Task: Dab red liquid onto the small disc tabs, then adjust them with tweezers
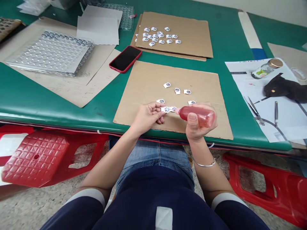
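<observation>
Between the thumb and fingers of my left hand (151, 115) is a small white tag with a round dark-patterned piece (166, 109). My right hand (200, 124) wraps round a squeeze bottle (198, 115) of reddish liquid, lying nearly level with its nozzle to the left. The nozzle tip is close to a second small white piece (173, 109) beside the held one; whether it touches, I cannot tell. Several like pieces, such as this one (177, 91), lie on the cardboard sheet (144, 80) under my hands.
Behind, another cardboard sheet (192, 28) carries many similar pieces. A red-cased phone (126, 59) and clear dimpled trays (50, 52) are on the left. To the right, paper holds a glass jar (266, 68), tweezers (255, 110) and a black pouch (280, 87). Red stools (35, 156) stand below.
</observation>
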{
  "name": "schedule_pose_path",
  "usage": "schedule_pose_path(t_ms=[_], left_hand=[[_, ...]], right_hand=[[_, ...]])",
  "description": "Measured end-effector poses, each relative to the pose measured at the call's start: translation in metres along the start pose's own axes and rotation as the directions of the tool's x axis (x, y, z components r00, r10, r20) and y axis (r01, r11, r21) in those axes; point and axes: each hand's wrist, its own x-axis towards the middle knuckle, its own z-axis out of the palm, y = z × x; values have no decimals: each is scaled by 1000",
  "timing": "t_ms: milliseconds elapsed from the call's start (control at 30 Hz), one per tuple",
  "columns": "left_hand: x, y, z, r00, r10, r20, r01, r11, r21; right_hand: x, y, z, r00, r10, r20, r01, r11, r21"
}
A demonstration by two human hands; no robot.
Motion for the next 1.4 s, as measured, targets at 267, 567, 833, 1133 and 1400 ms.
schedule_pose_path(t_ms=[267,567,833,1133,1400], left_hand=[[0,-1,-1,1000,6,17,-6,1000,-6],[0,-2,0,1000,15,-2,-15,1000,5],[1,-2,0,1000,23,-9,-23,1000,3],[0,-2,1,999,25,-26,-25,1000,-3],[1,-3,1,999,35,-25,-35,999,1]], right_hand=[[0,1,1,1000,-16,20,16,1000,1],[1,0,-2,997,-33,66,38,997,-67],[1,0,1,999,-44,29,45,999,-27],[1,0,-1,998,-42,45,43,999,-31],[-1,1,-2,997,-39,68,42,998,-51]])
